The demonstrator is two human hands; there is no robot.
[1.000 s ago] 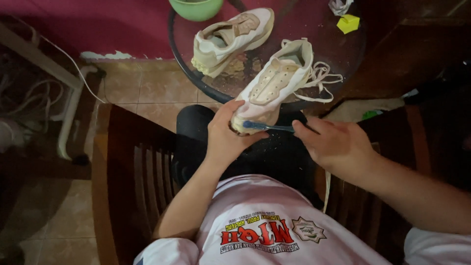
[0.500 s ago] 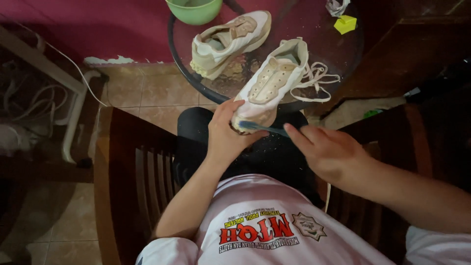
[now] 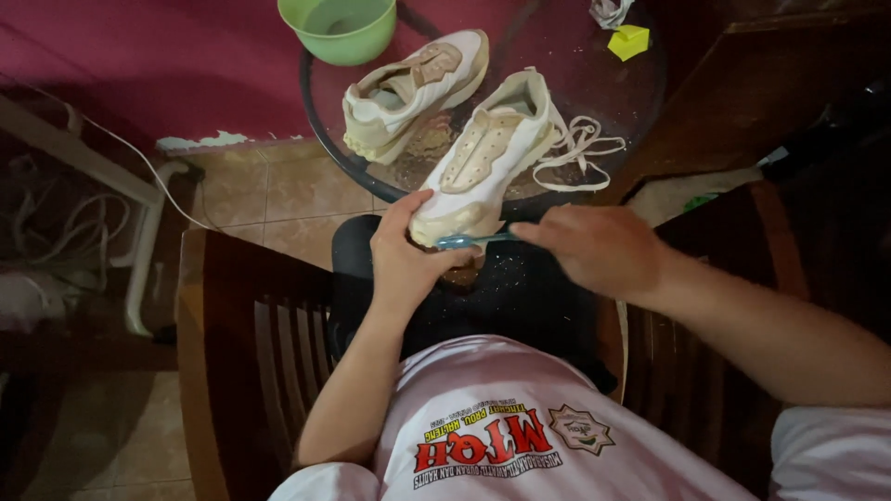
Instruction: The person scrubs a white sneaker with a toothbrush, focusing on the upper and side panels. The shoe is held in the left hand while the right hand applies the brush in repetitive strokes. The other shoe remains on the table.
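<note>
Presently, head view: left hand (image 3: pixel 406 264) has its fingers clamped round the toe of a cream sneaker (image 3: pixel 483 162), which lies toe-near across the near rim of a round glass table (image 3: pixel 320 121). Right hand (image 3: pixel 594 250), just right of the toe, has its fingers closed on a blue-handled brush (image 3: pixel 473 240) touching the toe. A second sneaker (image 3: pixel 413 88) lies far left of it; loose laces (image 3: pixel 580 148) trail right. A green bowl (image 3: pixel 339 28) stands at the far rim.

The two shoes (image 3: pixel 483 158) are cream and tan. The bowl (image 3: pixel 339 28) is green. The brush (image 3: pixel 473 239) is blue. The shirt (image 3: pixel 520 436) is pink with red letters.
</note>
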